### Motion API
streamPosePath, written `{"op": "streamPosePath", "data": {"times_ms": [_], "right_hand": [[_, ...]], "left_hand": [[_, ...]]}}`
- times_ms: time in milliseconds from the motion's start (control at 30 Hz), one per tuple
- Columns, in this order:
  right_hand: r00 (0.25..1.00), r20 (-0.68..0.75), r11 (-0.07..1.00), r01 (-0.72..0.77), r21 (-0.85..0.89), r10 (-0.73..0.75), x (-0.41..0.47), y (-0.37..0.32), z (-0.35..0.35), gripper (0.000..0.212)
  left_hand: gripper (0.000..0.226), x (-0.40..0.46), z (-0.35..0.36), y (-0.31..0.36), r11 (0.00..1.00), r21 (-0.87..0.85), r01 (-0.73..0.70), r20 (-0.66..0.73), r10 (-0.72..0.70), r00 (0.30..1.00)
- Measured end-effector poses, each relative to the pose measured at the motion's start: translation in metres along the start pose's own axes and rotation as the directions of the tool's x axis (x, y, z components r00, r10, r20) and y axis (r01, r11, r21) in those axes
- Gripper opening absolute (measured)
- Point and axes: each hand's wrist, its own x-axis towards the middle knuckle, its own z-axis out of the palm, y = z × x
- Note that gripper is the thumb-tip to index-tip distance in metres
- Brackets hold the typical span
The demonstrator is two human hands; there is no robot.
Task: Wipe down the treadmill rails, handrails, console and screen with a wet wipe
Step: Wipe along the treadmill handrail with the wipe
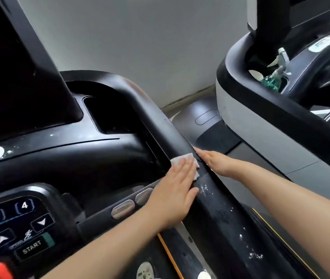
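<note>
Two flat hands: left hand [173, 190] presses wet wipe [182, 161] onto handrail [216, 190], right hand [212, 159] rests spread alongside.

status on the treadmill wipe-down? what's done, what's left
Done: nothing clearly; the handrail ahead of the wipe shows no specks. In hand: left hand presses the wet wipe flat on the rail, right hand rests on its far side. Left: white specks on the rail nearer the camera, dusty spots on the console; screen state unclear.

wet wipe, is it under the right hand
No, the wet wipe lies under the flat left hand on the handrail; the right hand rests bare beside it.
</note>
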Motion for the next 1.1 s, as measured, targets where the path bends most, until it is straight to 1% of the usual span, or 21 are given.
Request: {"op": "streamPosePath", "data": {"times_ms": [33, 67, 133, 200, 233, 267, 300, 333, 367, 400, 467, 533, 600, 700, 767, 833, 867, 933, 1000, 1033, 1100], "right_hand": [[1.0, 0.002, 1.0, -0.005, -0.008, 0.005, 0.0, 0.001, 0.0, 0.053], [1.0, 0.004, 1.0, -0.007, -0.006, 0.007, 0.0, 0.0, -0.001, 0.053], [1.0, 0.012, 1.0, 0.009, -0.01, -0.009, -0.001, 0.0, -0.002, 0.05], [1.0, 0.023, 1.0, 0.019, -0.021, -0.018, -0.001, 0.0, -0.002, 0.049], [1.0, 0.023, 1.0, 0.018, -0.019, -0.018, -0.001, 0.0, -0.002, 0.049], [1.0, 0.019, 1.0, 0.014, -0.014, -0.014, -0.001, 0.0, -0.001, 0.05], [1.0, 0.015, 1.0, 0.01, -0.013, -0.01, -0.001, 0.0, -0.001, 0.05], [1.0, 0.013, 1.0, 0.007, -0.014, -0.007, -0.001, -0.001, -0.001, 0.05], [1.0, 0.011, 1.0, 0.01, -0.012, -0.01, -0.001, -0.001, 0.0, 0.049], [1.0, 0.008, 1.0, 0.014, -0.009, -0.014, -0.001, -0.001, 0.0, 0.049], [1.0, -0.002, 1.0, 0.015, -0.006, -0.015, -0.001, -0.001, 0.0, 0.048], [1.0, -0.008, 1.0, 0.004, 0.002, -0.004, 0.0, 0.0, 0.0, 0.048], [1.0, -0.005, 1.0, 0.007, 0.0, -0.007, 0.0, -0.001, 0.0, 0.048], [1.0, 0.013, 1.0, 0.012, -0.02, -0.011, -0.001, 0.0, -0.001, 0.05], [1.0, 0.019, 1.0, -0.004, -0.03, 0.004, -0.002, 0.001, -0.001, 0.051], [1.0, 0.015, 1.0, -0.005, -0.015, 0.005, -0.001, 0.002, 0.0, 0.052], [1.0, 0.01, 1.0, 0.001, 0.006, -0.001, -0.001, 0.002, 0.001, 0.052], [1.0, 0.001, 0.999, 0.008, 0.034, -0.008, -0.001, 0.002, 0.002, 0.053], [1.0, 0.014, 0.999, 0.01, 0.039, -0.011, -0.002, 0.002, 0.002, 0.052], [1.0, 0.02, 0.999, 0.006, 0.038, -0.006, -0.003, 0.001, 0.001, 0.051], [1.0, 0.026, 1.0, -0.004, 0.027, 0.003, -0.004, 0.001, 0.0, 0.05]], "left_hand": [[0.066, -0.01, 0.003, 0.001, 0.999, 0.003, -0.037, 0.028, 0.037, 0.999], [0.066, -0.011, 0.003, -0.006, 0.996, 0.05, -0.068, 0.056, 0.065, 0.996], [0.066, 0.007, -0.003, -0.025, 0.987, 0.134, -0.087, 0.039, 0.083, 0.996], [0.063, 0.034, -0.014, -0.047, 0.987, 0.162, -0.008, 0.026, 0.003, 1.0], [0.06, 0.047, -0.016, -0.058, 0.981, 0.183, 0.061, 0.022, -0.066, 0.998], [0.057, 0.055, -0.016, -0.064, 0.979, 0.158, 0.131, 0.026, -0.137, 0.99], [0.055, 0.056, -0.015, -0.061, 0.975, 0.115, 0.193, 0.002, -0.194, 0.981], [0.056, 0.052, -0.015, -0.05, 0.973, 0.108, 0.203, -0.063, -0.197, 0.978], [0.056, 0.043, -0.011, -0.035, 0.979, 0.11, 0.171, -0.071, -0.164, 0.984], [0.057, 0.029, -0.006, -0.02, 0.988, 0.117, 0.098, -0.046, -0.093, 0.995], [0.059, -0.003, 0.004, 0.002, 0.999, 0.04, -0.013, 0.021, 0.013, 1.0], [0.059, -0.009, 0.002, -0.007, 0.998, 0.008, -0.069, 0.074, 0.068, 0.995], [0.06, 0.01, -0.001, -0.035, 0.991, 0.088, -0.1, 0.062, 0.095, 0.994], [0.061, 0.06, -0.018, -0.077, 0.995, 0.087, 0.055, 0.009, -0.056, 0.998], [0.056, 0.079, -0.019, -0.086, 0.98, 0.092, 0.177, 0.024, -0.18, 0.983], [0.059, 0.072, -0.014, -0.071, 0.976, 0.073, 0.207, -0.028, -0.205, 0.978], [0.061, 0.061, -0.011, -0.059, 0.982, 0.06, 0.18, -0.061, -0.176, 0.982], [0.064, 0.031, -0.006, -0.034, 0.998, 0.047, 0.044, -0.048, -0.042, 0.998], [0.065, 0.022, -0.012, -0.038, 0.997, 0.057, -0.06, 0.018, 0.059, 0.998], [0.063, 0.03, -0.02, -0.048, 0.995, 0.06, -0.079, 0.086, 0.074, 0.994], [0.062, 0.055, -0.03, -0.079, 0.987, 0.145, -0.063, 0.089, 0.05, 0.995]]}}
